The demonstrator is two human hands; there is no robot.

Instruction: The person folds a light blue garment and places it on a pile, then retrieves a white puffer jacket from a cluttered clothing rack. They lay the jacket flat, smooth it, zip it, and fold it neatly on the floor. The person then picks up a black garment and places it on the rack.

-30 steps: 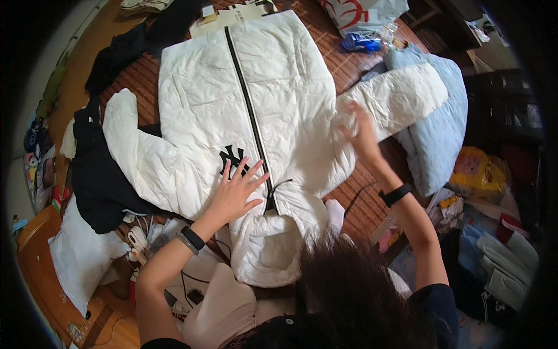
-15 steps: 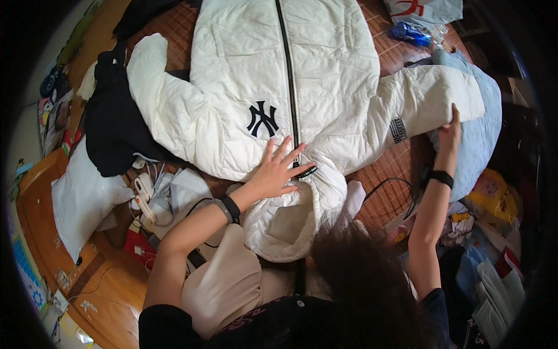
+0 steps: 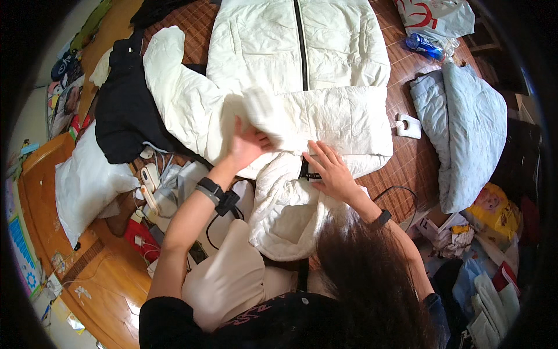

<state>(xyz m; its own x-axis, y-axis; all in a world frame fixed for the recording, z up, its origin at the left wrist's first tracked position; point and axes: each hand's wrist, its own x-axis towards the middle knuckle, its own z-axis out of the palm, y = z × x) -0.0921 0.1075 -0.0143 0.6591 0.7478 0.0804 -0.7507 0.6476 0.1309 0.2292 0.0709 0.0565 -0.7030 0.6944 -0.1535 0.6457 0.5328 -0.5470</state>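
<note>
A white padded jacket (image 3: pixel 256 46) lies spread with its hood (image 3: pixel 285 232) toward me and a black zip (image 3: pixel 303 52) down its middle. Its right-side sleeve (image 3: pixel 343 113) is folded inward across the chest, and the cuff end is smeared by motion. Beside that cuff is my left hand (image 3: pixel 251 144), palm showing, thumb apart from partly curled fingers. My right hand (image 3: pixel 334 171) rests with outstretched fingers on the jacket near the hood, by the folded sleeve. The other sleeve (image 3: pixel 171 75) stays spread out to the left.
Black clothing (image 3: pixel 125 104) and a white bag (image 3: pixel 90 180) lie at left, near cables and a white power strip (image 3: pixel 150 186). At right are a folded light-blue quilt (image 3: pixel 474 134), a small white object (image 3: pixel 408 126), a blue bottle (image 3: pixel 424 45) and a plastic bag (image 3: pixel 436 17).
The right-side sleeve has swung from outstretched to folded across the chest, uncovering the quilt and small white object. My right hand came inward to the zip; my left hand shifted left and up.
</note>
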